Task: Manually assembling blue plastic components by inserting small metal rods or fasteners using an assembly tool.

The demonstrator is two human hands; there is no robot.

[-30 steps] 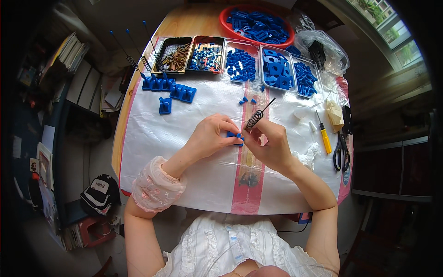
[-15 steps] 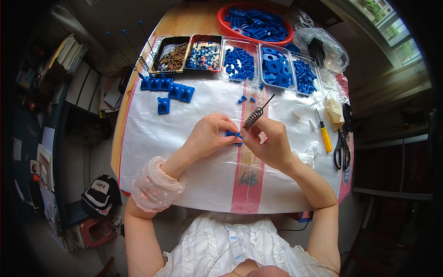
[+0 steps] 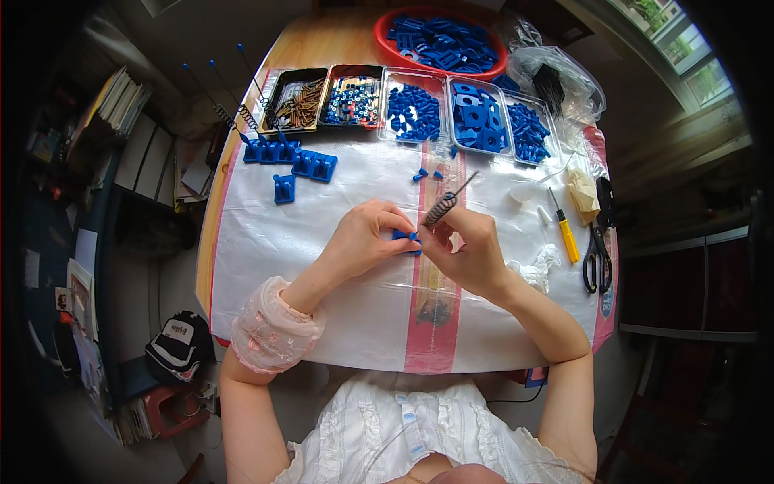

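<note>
Over the middle of the white sheet, my left hand [image 3: 363, 235] is closed on a small blue plastic part [image 3: 407, 236], its fingers hiding much of it. My right hand [image 3: 466, 246] pinches a dark coiled spring [image 3: 440, 210] whose straight wire end sticks up to the right. The spring's lower end is hidden by my fingertips, close beside the blue part; whether they touch I cannot tell. Beyond my hands lie a few loose blue pegs [image 3: 420, 174]. To the left stand several blue plastic bases [image 3: 284, 189], and some at the far left carry upright springs with blue-tipped wires [image 3: 246, 121].
Along the far side runs a row of trays with screws [image 3: 302, 103], small nuts [image 3: 352, 98] and blue pieces [image 3: 480, 117]. Behind them is a red basin [image 3: 383, 50] of blue parts. A yellow screwdriver [image 3: 569, 242], black scissors [image 3: 597, 262] and crumpled white paper [image 3: 538, 270] lie at right.
The spring and its wire tilt further to the right and lower than before. Both hands stay close together with nearly the same grip. The whole view has shifted slightly.
</note>
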